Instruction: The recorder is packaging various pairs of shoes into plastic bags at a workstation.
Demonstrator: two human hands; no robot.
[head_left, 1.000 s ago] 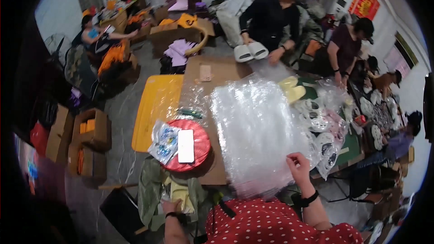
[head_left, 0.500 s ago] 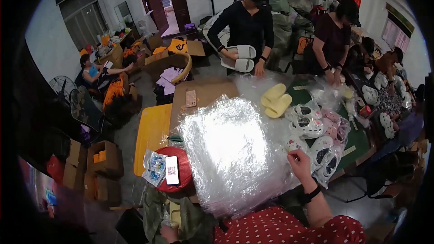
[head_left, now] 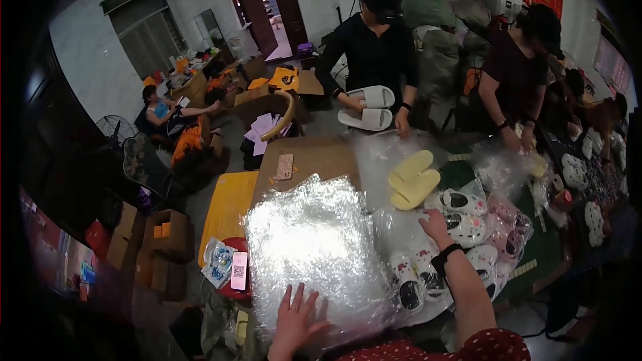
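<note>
A stack of clear, shiny plastic bags [head_left: 314, 241] lies on the table before me. My left hand [head_left: 297, 317] is over its near part, fingers spread and holding nothing. Farther right, my right hand [head_left: 438, 227] reaches forward, fingers apart, between the pale yellow slippers [head_left: 413, 180] and the white clogs; nothing shows in it. The slippers lie together on clear plastic sheeting. White clogs with dark insoles [head_left: 409, 282] rest in clear bags near my right forearm, and more bagged white clogs [head_left: 465, 228] lie just past that hand. Pink clogs [head_left: 505, 227] sit beside them.
A phone [head_left: 239, 271] and a bag of small blue pieces [head_left: 218, 262] rest on a red stool [head_left: 239, 244] at left. Another phone [head_left: 285, 167] lies on cardboard. Across the table, one person holds white slippers [head_left: 368, 107]; another handles plastic bags [head_left: 501, 160].
My left hand has come up from the lower edge to the plastic bags. My right hand has moved forward toward the yellow slippers, its fingers opening. The view has shifted.
</note>
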